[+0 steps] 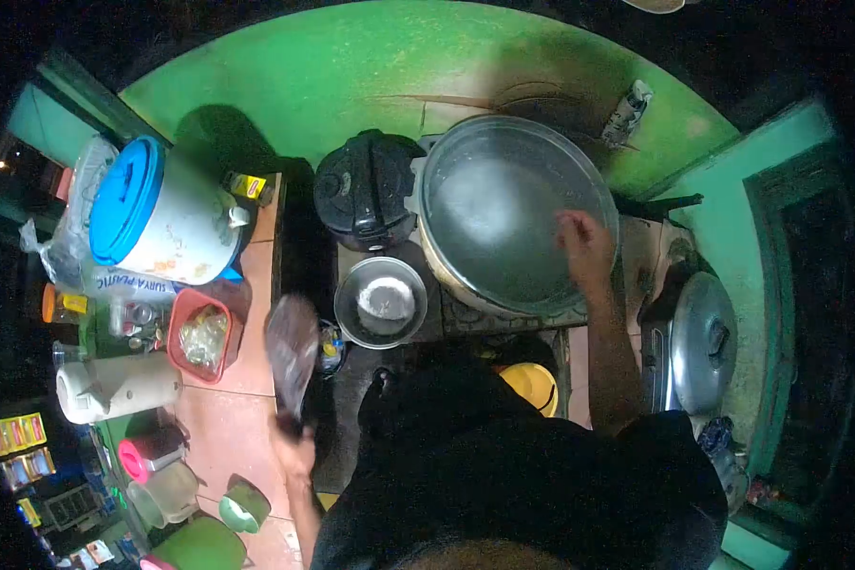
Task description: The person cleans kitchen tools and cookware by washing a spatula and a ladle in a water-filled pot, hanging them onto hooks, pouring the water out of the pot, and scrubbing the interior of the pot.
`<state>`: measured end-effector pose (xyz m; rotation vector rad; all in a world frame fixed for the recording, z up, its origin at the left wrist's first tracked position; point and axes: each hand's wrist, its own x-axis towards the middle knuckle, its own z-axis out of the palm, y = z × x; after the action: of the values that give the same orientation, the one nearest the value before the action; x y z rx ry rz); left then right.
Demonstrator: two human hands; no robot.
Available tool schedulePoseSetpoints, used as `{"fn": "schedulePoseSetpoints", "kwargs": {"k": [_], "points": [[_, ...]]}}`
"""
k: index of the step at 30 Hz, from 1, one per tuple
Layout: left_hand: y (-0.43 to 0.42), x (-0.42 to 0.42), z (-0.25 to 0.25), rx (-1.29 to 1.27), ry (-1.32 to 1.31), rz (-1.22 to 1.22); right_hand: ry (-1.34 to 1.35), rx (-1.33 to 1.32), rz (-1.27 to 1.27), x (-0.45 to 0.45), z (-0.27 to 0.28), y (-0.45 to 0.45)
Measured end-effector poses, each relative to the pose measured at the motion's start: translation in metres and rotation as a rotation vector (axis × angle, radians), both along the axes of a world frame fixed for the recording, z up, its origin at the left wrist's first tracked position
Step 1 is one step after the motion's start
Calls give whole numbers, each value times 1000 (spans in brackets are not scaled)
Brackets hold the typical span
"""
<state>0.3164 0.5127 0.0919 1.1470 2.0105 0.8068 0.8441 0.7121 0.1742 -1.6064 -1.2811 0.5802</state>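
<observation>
Our left hand [295, 450] is closed round the handle of a broad paddle [293, 347], its blade by the table [223, 427] edge; swung carelessly, it could knock the metal bowl [353, 296]. Our right hand [587, 249], fingers bent, is over the wide pot [444, 271]; we cannot tell whether it pinches anything. The black cooker [337, 195] and red basket [231, 344] crowd our reach.

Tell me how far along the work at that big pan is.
Done: the big pan looks set on the stove. In hand: the left hand holds a paddle away from the pan; the right hand is over it. Left: the paddle is not in the pan, and the contents are too unclear to judge what remains.
</observation>
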Motion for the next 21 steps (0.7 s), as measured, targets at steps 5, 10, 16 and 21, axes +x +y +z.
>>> {"fn": "schedulePoseSetpoints", "kwargs": {"k": [5,10,16,21], "points": [[168,173,93,271,183,-471,799,-370,250,-32,13,9],[232,354,53,234,57,-895,681,-451,87,-18,-18,63],[226,359,68,186,-104,-1191,-22,-457,205,84,-192,122],[197,266,56,57,-382,-547,-327,-435,211,104,-300,137]]}}
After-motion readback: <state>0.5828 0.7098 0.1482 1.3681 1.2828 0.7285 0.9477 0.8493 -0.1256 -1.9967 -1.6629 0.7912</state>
